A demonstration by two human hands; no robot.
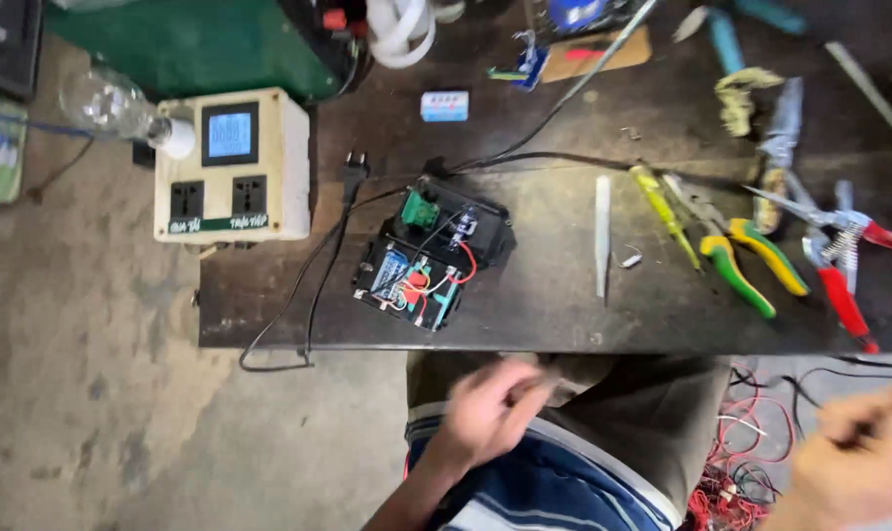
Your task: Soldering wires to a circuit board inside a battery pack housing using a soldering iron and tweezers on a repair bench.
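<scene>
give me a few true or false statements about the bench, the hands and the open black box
1. The opened black device lies on the dark bench with its circuit boards exposed. True.
2. The left hand grips the green-and-yellow pliers. False: the pliers lie untouched on the bench; the hand is below the bench edge.
3. A clear bulb sticks out from the side of the cream socket box. True.
4. The right hand rests on the open device. False: it is low at the right, far from it.
5. The yellow screwdriver lies left of the device. False: it lies to its right.
</scene>
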